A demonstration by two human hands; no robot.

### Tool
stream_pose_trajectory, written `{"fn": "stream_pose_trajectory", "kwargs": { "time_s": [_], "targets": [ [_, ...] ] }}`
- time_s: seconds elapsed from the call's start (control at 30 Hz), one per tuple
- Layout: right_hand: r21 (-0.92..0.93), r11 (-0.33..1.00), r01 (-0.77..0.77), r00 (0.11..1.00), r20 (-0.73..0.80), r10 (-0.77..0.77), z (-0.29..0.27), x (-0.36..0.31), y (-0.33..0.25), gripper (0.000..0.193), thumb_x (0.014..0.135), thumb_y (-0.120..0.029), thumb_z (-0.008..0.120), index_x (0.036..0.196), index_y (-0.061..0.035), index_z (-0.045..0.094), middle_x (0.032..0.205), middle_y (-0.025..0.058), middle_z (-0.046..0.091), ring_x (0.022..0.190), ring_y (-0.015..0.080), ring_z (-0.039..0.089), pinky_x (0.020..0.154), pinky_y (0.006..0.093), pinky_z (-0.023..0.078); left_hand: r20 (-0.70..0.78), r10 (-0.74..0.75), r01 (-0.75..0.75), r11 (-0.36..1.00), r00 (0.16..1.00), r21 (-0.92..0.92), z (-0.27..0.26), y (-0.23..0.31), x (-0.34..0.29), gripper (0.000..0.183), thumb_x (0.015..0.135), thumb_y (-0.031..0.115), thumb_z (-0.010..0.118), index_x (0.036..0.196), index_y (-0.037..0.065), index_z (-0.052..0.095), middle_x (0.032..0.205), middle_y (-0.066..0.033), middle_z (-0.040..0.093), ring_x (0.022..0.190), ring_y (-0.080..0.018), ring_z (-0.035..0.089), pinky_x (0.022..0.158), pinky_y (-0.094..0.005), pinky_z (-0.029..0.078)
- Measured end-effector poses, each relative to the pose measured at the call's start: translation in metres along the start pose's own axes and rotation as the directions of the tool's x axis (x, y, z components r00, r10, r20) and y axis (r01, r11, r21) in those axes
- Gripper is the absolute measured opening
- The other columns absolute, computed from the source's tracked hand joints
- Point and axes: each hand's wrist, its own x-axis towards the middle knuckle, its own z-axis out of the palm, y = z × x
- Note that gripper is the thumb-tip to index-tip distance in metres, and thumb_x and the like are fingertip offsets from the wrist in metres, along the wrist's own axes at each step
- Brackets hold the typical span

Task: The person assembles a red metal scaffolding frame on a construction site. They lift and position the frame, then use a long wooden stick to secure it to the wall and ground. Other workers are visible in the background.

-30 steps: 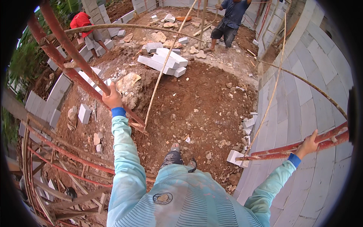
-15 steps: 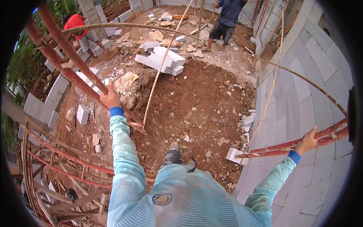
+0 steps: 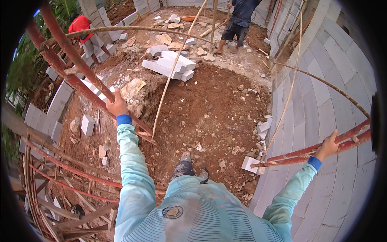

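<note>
My left hand [image 3: 117, 105] is closed around a rusty red pipe of a scaffold frame [image 3: 69, 76] that slants from the upper left down toward the middle. Off to the right, my right hand [image 3: 327, 147] grips the red pipes of another frame side [image 3: 282, 159], next to the grey block wall. The fingers of both hands are partly hidden behind the pipes. A thin rod [image 3: 167, 82] rises from the lower end of the left frame, and a second thin rod [image 3: 291, 90] runs up from the right one. Curved rods cross the upper part of the view.
White blocks [image 3: 171, 64] lie piled on the brown soil [image 3: 209, 117] ahead. A grey block wall [image 3: 322, 117] lines the right. Red pipes and timber [image 3: 76, 220] crowd the lower left. One person in red [image 3: 80, 25] bends at the far left; another in dark clothes [image 3: 242, 16] stands ahead.
My right hand and the right frame side have risen slightly. The ground and blocks ahead sit a little further left in view. Both hands keep their grip.
</note>
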Motion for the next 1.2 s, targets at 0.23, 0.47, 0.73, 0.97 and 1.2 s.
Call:
{"fn": "stream_pose_trajectory", "kwargs": {
  "time_s": [0.23,0.47,0.73,0.97,1.2],
  "targets": [
    [-0.051,0.999,0.012,1.0,0.015,-0.011,0.01,0.005,0.008,0.028,0.092,-0.028,0.07,0.081,-0.0045,0.058,0.059,-0.0027,0.046,0.048,0.0084,0.041,0.045,0.0268,0.032,0.024,-0.025,0.026,0.999,0.999,-0.018,0.014,-0.004,0.001,0.034,0.094,0.017,0.07,0.066,0.004,0.056,0.059,0.0034,0.05,0.052,-0.007,0.042,0.047,-0.0264,0.032],
    [-0.046,0.999,0.018,1.0,0.014,-0.017,0.029,0.013,0.017,0.03,0.092,-0.028,0.07,0.096,0.0014,0.066,0.063,-0.0026,0.049,0.051,0.0072,0.042,0.047,0.0264,0.033,0.048,-0.05,0.049,0.999,0.998,0.006,0.029,-0.008,0.005,0.035,0.094,0.02,0.071,0.067,0.003,0.056,0.059,0.0037,0.048,0.052,-0.0069,0.04,0.046,-0.0274,0.031],
    [-0.11,0.994,0.005,1.0,-0.025,-0.007,0.037,0.015,0.023,0.033,0.092,-0.029,0.07,0.094,0.0029,0.066,0.07,-0.0012,0.054,0.057,0.009,0.047,0.052,0.0284,0.037,0.022,-0.088,0.089,0.995,0.996,-0.035,0.031,-0.011,0.006,0.031,0.094,0.017,0.07,0.068,0.005,0.057,0.058,0.0049,0.047,0.051,-0.0053,0.041,0.045,-0.0251,0.03],
    [-0.161,0.987,0.002,1.0,-0.027,-0.007,0.03,0.015,0.026,0.034,0.093,-0.033,0.069,0.089,0.0006,0.064,0.065,-0.0012,0.051,0.054,0.0092,0.044,0.05,0.0283,0.035,0.029,-0.068,0.068,0.997,0.997,-0.022,0.031,-0.009,0.001,0.033,0.094,0.019,0.07,0.068,0.006,0.056,0.057,0.004,0.048,0.048,-0.0063,0.042,0.045,-0.025,0.03],
    [-0.133,0.991,0.007,1.0,-0.011,-0.009,0.031,0.015,0.026,0.035,0.091,-0.035,0.071,0.083,-0.0023,0.06,0.061,-0.0014,0.046,0.05,0.01,0.041,0.046,0.0291,0.033,0.03,-0.059,0.059,0.998,0.998,-0.007,0.022,-0.036,0.008,0.029,0.093,0.022,0.072,0.077,0.0,0.063,0.066,0.0017,0.057,0.06,-0.0078,0.05,0.055,-0.0283,0.04]
  ]
}}
